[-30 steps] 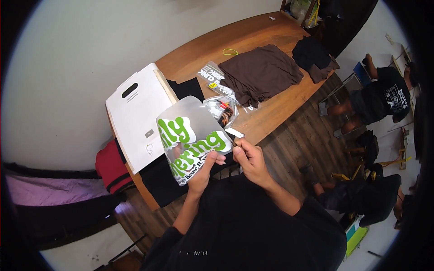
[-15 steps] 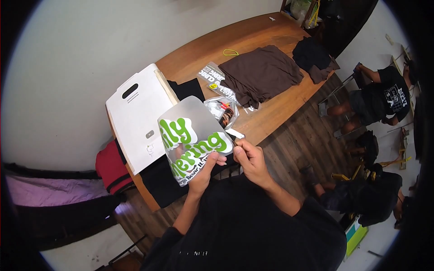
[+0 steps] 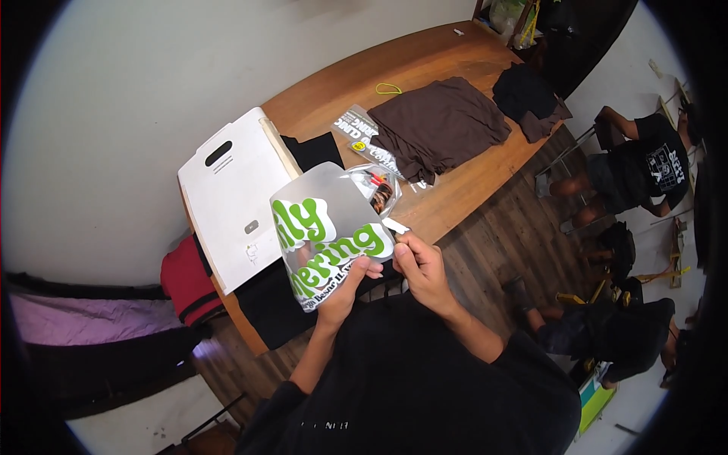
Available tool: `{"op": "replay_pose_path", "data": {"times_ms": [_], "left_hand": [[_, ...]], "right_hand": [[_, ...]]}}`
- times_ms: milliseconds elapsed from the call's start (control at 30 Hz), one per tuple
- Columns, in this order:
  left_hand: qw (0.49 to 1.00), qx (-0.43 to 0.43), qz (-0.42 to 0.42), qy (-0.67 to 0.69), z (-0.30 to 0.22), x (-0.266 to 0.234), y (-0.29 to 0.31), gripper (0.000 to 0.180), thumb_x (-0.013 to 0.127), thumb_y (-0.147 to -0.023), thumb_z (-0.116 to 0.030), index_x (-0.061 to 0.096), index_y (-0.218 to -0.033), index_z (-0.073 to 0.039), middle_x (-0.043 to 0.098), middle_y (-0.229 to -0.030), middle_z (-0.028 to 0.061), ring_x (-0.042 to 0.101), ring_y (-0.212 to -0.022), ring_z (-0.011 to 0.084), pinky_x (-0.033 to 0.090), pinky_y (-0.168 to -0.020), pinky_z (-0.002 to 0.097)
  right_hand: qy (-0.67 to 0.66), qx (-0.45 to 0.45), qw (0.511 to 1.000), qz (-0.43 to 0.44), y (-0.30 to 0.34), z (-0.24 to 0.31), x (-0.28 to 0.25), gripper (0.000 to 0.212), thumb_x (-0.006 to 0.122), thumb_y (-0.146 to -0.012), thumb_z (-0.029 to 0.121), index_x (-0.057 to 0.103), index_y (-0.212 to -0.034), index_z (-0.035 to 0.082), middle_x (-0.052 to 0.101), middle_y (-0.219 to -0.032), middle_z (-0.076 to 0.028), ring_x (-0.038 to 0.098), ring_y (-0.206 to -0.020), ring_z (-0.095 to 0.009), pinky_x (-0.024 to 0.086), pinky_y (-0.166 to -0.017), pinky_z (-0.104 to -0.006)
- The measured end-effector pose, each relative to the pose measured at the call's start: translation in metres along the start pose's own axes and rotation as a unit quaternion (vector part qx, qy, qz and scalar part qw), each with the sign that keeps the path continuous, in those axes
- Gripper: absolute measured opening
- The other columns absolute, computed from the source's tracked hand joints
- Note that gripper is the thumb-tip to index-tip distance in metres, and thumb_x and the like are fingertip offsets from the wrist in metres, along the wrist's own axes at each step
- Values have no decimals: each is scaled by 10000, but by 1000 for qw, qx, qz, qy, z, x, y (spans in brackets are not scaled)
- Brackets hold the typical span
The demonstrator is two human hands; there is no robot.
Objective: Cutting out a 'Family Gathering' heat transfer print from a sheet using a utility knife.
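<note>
A translucent film sheet (image 3: 322, 182) with green and white lettering curves upright between my hands. My left hand (image 3: 341, 299) grips its lower edge, thumb in front and fingers behind the film. At the sheet's right corner, my right hand (image 3: 425, 267) is closed in a pinch; its fingertips partly cover that corner. A small white piece (image 3: 396, 226) sticks up just above the right fingertips; I cannot tell whether it is held. Behind the film, a clear plastic bag (image 3: 390, 201) with orange and dark contents lies on the table.
On the wooden table (image 3: 462, 201) are a white press-like board (image 3: 227, 193), a brown cloth (image 3: 444, 117), dark folded fabric (image 3: 523, 95), printed film (image 3: 353, 125) and a yellow-green loop (image 3: 389, 89). Two people (image 3: 660, 163) are at the right. A red bag (image 3: 186, 280) stands at left.
The film sheet has tilted slightly to the right. Both hands keep nearly the same places and their hold.
</note>
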State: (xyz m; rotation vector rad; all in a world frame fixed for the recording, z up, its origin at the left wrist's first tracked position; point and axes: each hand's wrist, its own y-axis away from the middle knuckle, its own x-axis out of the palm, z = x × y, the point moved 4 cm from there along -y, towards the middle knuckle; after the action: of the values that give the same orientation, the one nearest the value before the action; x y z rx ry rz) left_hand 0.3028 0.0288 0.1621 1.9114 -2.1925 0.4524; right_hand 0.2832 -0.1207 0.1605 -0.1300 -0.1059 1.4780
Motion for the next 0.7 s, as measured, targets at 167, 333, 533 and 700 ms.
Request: {"op": "replay_pose_path", "data": {"times_ms": [167, 333, 533, 700], "left_hand": [[1000, 10, -3, 8, -1, 3, -1, 519, 547, -879, 64, 212, -1274, 23, 634, -849, 195, 663, -699, 231, 574, -615, 306], [1000, 8, -16, -13, 2, 0, -1, 318, 548, -888, 43, 407, -1171, 75, 646, -841, 176, 660, -702, 222, 566, -617, 298], [997, -54, 45, -18, 13, -1, 0, 116, 552, -885, 36, 566, -992, 79, 653, -816, 149, 658, -707, 201, 552, -639, 265], [980, -145, 135, -26, 28, 5, 11, 580, 574, -855, 61, 241, -1329, 28, 623, -798, 141, 645, -661, 195, 546, -563, 275]], "right_hand": [[-73, 63, 995, -3, -3, -8, -3, 164, 490, -960, 139, 508, -860, 10, 412, -632, 25, 363, -597, -29, 309, -530, -209], [-294, 232, 927, 12, -17, -31, -7, 364, 300, -1012, 371, 468, -910, 65, 374, -588, 20, 274, -389, -31, 206, -331, -173], [-275, 155, 948, 31, -32, -14, -13, 267, 362, -1009, 290, 473, -1002, 47, 470, -665, -4, 281, -391, -12, 223, -323, -152], [-211, 87, 974, -6, -58, 3, -17, 240, 580, -916, 146, 523, -1126, 45, 541, -753, 20, 418, -539, 1, 307, -466, -152]]}}
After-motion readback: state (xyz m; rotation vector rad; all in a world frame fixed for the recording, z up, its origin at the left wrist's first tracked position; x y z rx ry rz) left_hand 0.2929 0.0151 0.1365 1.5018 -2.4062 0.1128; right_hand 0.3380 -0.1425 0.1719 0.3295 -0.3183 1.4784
